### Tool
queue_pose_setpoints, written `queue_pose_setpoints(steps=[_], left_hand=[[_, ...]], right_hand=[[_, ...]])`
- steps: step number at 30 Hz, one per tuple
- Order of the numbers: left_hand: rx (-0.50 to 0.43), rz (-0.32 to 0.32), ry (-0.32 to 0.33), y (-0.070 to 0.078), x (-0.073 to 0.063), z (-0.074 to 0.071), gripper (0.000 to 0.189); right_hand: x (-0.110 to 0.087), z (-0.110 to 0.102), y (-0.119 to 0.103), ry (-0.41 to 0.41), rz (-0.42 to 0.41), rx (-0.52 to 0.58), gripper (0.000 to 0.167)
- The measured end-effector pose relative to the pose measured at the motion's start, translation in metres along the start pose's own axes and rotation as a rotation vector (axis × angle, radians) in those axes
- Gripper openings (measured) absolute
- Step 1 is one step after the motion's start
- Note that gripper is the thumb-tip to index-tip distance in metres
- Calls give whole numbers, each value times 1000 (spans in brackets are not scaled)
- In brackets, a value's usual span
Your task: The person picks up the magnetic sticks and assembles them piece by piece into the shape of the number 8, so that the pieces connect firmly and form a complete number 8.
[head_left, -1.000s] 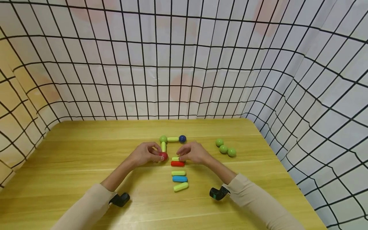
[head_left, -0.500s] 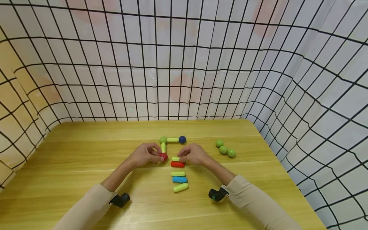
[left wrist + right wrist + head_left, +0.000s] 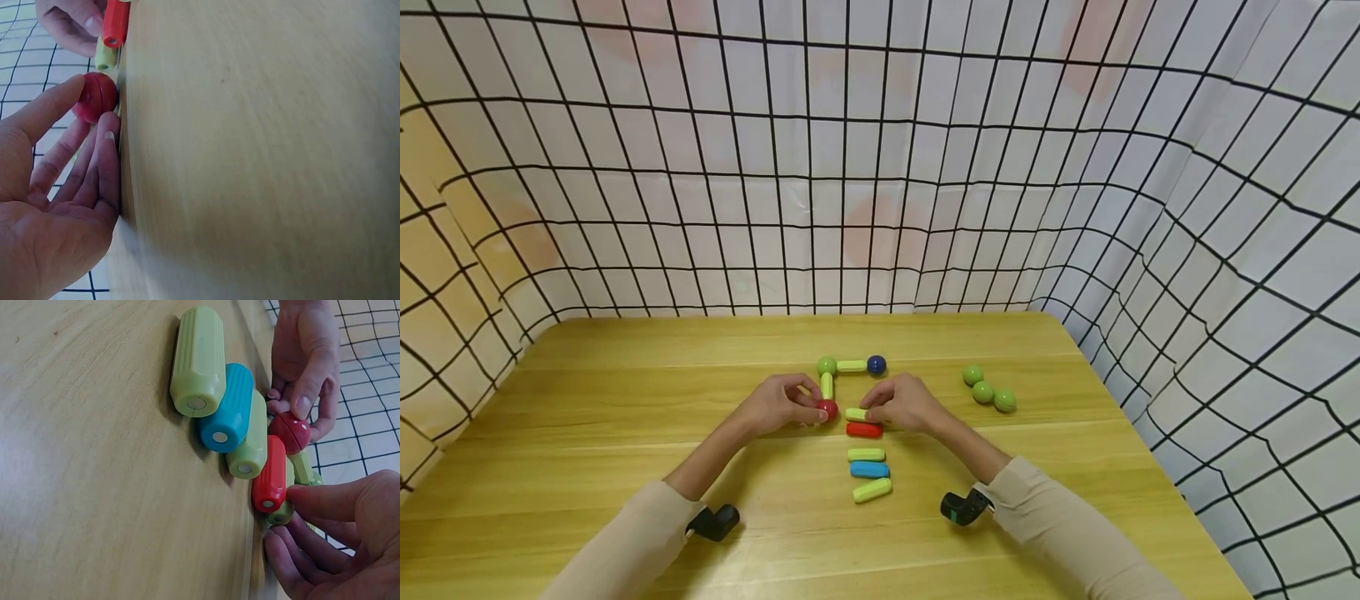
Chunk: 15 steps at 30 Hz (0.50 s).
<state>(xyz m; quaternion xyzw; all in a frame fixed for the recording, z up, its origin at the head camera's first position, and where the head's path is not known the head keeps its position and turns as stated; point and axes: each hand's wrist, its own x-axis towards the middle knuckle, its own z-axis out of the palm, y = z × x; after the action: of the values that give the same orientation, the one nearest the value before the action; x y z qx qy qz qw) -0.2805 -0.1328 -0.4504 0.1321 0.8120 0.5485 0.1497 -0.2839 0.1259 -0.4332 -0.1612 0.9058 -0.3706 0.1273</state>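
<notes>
My left hand (image 3: 782, 405) pinches a red ball (image 3: 828, 409) between thumb and fingers. From that ball a yellow-green magnetic rod (image 3: 827, 385) runs back to a green ball (image 3: 827, 366). A second yellow-green rod (image 3: 852, 366) links the green ball to a dark blue ball (image 3: 876, 365). My right hand (image 3: 905, 405) pinches another yellow-green rod (image 3: 280, 515) by its right end. Its left end points at the red ball, a small gap apart in the head view. A red rod (image 3: 270, 475) lies just in front of the held one, partly covering it in the right wrist view.
Nearer me lie a yellow-green rod (image 3: 867, 455), a blue rod (image 3: 869, 470) and a slanted yellow-green rod (image 3: 872, 490). Three loose green balls (image 3: 982, 392) sit together at the right. A black wire grid (image 3: 865, 225) stands behind the wooden table (image 3: 625, 367) and along its sides.
My right hand has closed in on the yellow-green rod behind the red one and shifted it slightly left, towards the red ball. The left hand keeps its hold on the red ball.
</notes>
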Motion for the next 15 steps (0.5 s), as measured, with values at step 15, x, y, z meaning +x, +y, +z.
queue_pose_setpoints(steps=[15], left_hand=[[9, 5, 2, 1, -2, -1, 30]], right_hand=[[2, 1, -3, -13, -18, 6, 14]])
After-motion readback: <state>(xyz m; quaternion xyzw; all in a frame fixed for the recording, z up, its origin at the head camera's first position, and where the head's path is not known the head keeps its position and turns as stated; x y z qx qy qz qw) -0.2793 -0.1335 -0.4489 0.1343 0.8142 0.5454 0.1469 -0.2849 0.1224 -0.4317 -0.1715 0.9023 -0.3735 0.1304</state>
